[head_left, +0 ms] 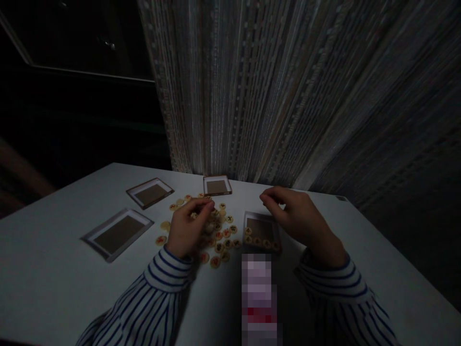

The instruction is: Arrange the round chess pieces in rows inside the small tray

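A loose heap of round Chinese chess pieces (219,235), pale with red or black characters, lies spread on the white table. My left hand (189,226) is over the heap's left side, fingers curled and thumb against them; what they hold, if anything, is hidden. To the right, my right hand (295,214) is raised in a pinch above the far right corner of a shallow tray (246,221). I cannot make out whether a piece is between its fingertips. Inside that tray, several black-marked pieces (266,243) lie in a row, with another behind them at the left.
At the left stand a grey-rimmed tray (88,236) and a brown-rimmed tray (131,196). Another tray (205,187) is at the table's back edge. A string curtain (223,86) hangs behind the white table (54,250). A blurred-out patch (257,298) covers the front middle.
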Tool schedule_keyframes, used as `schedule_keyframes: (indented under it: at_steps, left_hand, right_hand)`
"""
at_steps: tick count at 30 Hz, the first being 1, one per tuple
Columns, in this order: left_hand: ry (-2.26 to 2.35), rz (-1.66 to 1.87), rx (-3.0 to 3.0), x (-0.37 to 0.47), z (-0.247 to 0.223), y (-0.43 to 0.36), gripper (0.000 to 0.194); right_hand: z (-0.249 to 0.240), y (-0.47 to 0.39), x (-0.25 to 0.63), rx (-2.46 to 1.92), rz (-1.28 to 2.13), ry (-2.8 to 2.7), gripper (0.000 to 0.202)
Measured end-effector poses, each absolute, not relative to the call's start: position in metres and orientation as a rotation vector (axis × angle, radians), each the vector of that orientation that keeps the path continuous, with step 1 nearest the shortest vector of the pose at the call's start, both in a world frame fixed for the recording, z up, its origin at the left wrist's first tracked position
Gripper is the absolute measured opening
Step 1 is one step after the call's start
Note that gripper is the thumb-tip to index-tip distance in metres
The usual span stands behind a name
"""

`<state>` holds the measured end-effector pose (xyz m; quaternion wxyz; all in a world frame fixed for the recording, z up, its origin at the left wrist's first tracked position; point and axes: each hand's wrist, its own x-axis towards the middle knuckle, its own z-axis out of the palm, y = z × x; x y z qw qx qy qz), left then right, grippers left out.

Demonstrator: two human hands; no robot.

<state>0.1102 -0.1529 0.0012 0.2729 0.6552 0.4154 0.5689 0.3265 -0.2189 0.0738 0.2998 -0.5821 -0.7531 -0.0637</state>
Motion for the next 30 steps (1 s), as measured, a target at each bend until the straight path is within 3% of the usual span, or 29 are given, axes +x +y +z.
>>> schedule_keyframes:
  at_steps: [10, 30]
  left_hand:
    - [1.208, 1.568, 1.793, 0.082, 0.028, -0.125, 0.024]
    - [1.479, 1.381, 1.952, 0.048, -0.013, -0.114, 0.027]
  right_hand:
    - [0.066, -0.202, 0.320, -1.471, -0.148, -2.061, 0.022]
    - [0.049, -0.186, 0.321, -1.639, -0.096, -2.184, 0.026]
